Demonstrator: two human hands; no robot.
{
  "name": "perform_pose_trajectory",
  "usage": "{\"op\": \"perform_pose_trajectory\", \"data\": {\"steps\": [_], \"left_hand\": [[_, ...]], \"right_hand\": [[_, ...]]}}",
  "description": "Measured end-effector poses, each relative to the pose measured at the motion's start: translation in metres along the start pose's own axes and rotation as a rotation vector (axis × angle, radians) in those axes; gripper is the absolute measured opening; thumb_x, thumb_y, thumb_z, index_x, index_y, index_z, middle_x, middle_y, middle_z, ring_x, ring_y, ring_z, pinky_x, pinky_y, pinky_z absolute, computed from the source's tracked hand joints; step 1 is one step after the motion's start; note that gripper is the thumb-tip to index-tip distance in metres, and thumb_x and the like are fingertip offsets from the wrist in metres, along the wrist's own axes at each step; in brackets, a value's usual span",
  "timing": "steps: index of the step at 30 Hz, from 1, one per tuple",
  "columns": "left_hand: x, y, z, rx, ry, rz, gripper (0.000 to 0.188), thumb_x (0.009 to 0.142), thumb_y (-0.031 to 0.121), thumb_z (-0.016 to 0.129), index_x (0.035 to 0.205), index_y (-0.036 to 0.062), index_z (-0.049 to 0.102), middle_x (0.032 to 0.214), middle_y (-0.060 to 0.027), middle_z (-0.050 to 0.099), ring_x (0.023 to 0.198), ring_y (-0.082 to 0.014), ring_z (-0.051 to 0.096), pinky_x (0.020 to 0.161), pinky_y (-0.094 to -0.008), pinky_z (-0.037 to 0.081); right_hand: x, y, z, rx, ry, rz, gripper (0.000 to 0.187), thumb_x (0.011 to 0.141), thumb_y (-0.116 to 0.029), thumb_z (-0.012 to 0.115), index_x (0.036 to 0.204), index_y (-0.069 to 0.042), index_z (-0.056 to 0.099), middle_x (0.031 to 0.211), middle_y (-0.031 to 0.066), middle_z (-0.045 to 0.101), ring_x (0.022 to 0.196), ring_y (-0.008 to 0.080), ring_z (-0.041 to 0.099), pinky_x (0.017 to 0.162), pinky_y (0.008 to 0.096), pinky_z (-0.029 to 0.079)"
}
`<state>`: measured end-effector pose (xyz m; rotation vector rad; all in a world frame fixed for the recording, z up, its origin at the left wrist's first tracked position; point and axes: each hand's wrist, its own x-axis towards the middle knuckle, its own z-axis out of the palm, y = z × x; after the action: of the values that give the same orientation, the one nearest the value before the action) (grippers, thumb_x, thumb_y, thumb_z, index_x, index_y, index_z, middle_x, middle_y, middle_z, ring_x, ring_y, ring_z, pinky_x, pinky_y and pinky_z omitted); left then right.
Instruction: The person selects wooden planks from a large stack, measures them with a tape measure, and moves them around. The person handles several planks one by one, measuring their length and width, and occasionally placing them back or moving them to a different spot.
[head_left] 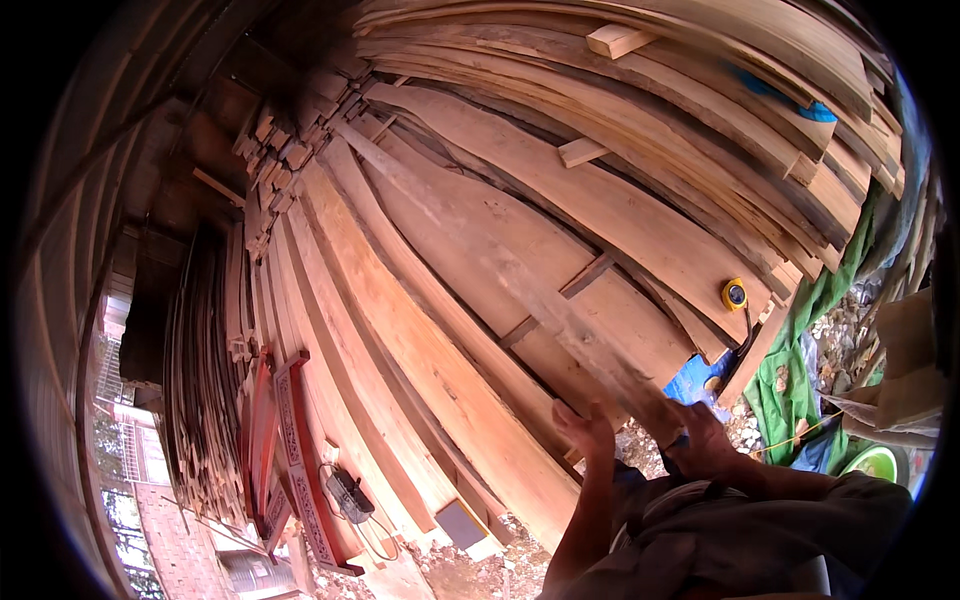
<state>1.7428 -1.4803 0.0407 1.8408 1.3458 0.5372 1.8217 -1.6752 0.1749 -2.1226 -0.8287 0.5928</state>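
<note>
A long narrow plank point(540, 295) runs from the far stack of timber down to my body, lying over wider boards. Its near end is in my right hand point(700, 440), whose fingers wrap the edge. My left hand point(585, 430) is raised just left of that end, fingers stretched out and holding nothing. Under the plank lies a wide board point(480, 225), with short dark spacer sticks point(587, 275) beside it. A yellow and black tape measure point(735, 293) rests on the boards to the right.
Stacked rough boards point(650, 190) spread across the right and back. Red carved wooden frames point(293, 440) and a dark corded device point(348, 495) are at the left. Green sheeting point(800, 370) and a green tub point(872, 463) lie at the right, over wood chips.
</note>
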Motion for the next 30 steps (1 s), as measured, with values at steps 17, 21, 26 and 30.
{"op": "perform_pose_trajectory", "data": {"steps": [17, 21, 26, 30], "left_hand": [[-0.044, -0.094, -0.116, 0.279, 0.136, -0.111, 0.071, 0.079, 0.02, 0.074, 0.138, -0.003, 0.042, 0.137, -0.0262, 0.041, 0.125, -0.0429, 0.037, 0.107, -0.0518, 0.033], [-0.041, -0.122, -0.109, 0.334, 0.148, -0.076, 0.072, 0.079, 0.018, 0.074, 0.14, 0.0007, 0.039, 0.139, -0.0253, 0.039, 0.127, -0.0437, 0.035, 0.107, -0.0538, 0.03], [-0.014, -0.125, -0.103, 0.604, 0.283, 0.131, 0.062, 0.089, 0.03, 0.057, 0.139, -0.0021, 0.04, 0.143, -0.0269, 0.037, 0.129, -0.046, 0.036, 0.105, -0.0589, 0.03], [0.009, -0.105, -0.087, 0.814, 0.241, -0.122, 0.071, 0.097, 0.056, 0.027, 0.146, 0.0064, 0.037, 0.155, -0.0287, 0.02, 0.141, -0.0486, 0.019, 0.112, -0.0599, 0.018]], "right_hand": [[0.008, 0.169, 0.11, 0.907, -0.223, 0.797, 0.024, 0.082, -0.024, 0.07, 0.089, -0.005, 0.058, 0.086, 0.0063, 0.061, 0.075, 0.0204, 0.059, 0.063, 0.0354, 0.048], [0.021, 0.173, 0.124, 1.169, -0.218, 1.085, 0.025, 0.088, -0.029, 0.064, 0.098, -0.008, 0.055, 0.098, 0.0093, 0.055, 0.083, 0.0256, 0.056, 0.073, 0.0427, 0.047], [0.034, 0.175, 0.143, 1.499, -0.279, 1.147, 0.039, 0.091, -0.032, 0.056, 0.121, -0.006, 0.053, 0.109, 0.0162, 0.056, 0.1, 0.0356, 0.056, 0.092, 0.0536, 0.044], [0.03, 0.168, 0.166, 1.588, -0.232, 1.128, 0.044, 0.092, -0.032, 0.053, 0.128, -0.006, 0.052, 0.128, 0.0183, 0.053, 0.118, 0.0383, 0.051, 0.102, 0.0561, 0.039]]}}
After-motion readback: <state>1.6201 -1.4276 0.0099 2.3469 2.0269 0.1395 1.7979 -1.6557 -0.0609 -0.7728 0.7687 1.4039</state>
